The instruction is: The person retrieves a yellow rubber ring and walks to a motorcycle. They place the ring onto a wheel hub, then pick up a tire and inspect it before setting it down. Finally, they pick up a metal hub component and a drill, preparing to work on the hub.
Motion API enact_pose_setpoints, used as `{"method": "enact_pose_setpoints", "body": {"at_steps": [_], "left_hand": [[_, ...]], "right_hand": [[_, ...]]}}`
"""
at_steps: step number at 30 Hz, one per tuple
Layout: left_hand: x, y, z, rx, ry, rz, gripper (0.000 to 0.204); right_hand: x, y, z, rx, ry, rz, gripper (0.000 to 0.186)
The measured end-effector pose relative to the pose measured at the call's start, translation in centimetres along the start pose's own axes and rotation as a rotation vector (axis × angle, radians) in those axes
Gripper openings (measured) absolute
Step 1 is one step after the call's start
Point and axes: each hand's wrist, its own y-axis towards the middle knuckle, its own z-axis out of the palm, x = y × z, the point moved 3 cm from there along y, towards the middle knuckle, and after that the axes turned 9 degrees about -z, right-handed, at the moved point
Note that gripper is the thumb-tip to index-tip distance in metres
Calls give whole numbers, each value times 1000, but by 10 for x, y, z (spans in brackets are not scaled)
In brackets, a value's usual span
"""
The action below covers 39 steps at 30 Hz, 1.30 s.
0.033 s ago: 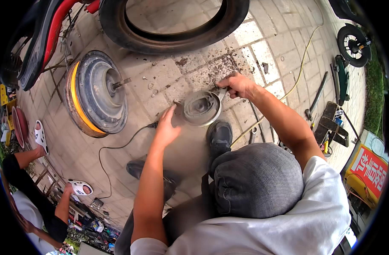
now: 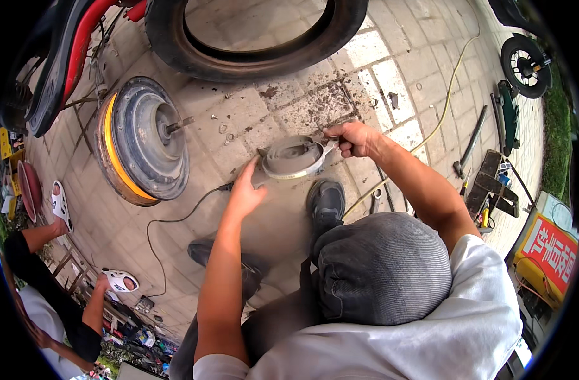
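A round, dusty grey metal brake part with a pale rim is tilted above the paving in front of me. My right hand pinches the short arm at its right side, thumb and fingers closed. At the opposite edge is my left hand, its index finger stretched toward the rim and its thumb apart. Whether that fingertip touches the metal I cannot tell. Beneath the part is my dark shoe. My bent knee in grey ribbed cloth covers the lower middle.
A wheel hub motor with a yellow ring lies at left, its axle pointing right. A loose black tyre is at the top. A black cable and a yellow hose cross the paving. Tools and a wrench lie at right; a person in white clogs is at lower left.
The brake part has shifted a little left and up and tilted, so its rim shows more. My right hand has moved slightly down; my left hand has hardly moved.
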Motion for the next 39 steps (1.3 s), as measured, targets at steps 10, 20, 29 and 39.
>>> {"method": "enact_pose_setpoints", "body": {"at_steps": [10,20,29,39], "left_hand": [[-7,34,2,-51,-208,-113,58],[-67,42,-16,-258,436,173,73],[-57,33,-35,-6,23,-252,76],[-72,1,-4,-508,15,-252,67]], "right_hand": [[-78,-19,42,-89,624,-16,43],[-12,-63,41,201,-27,-492,31],[-2,-75,42,126,-422,-676,39],[-11,-61,102,-229,-500,-814,55]]}}
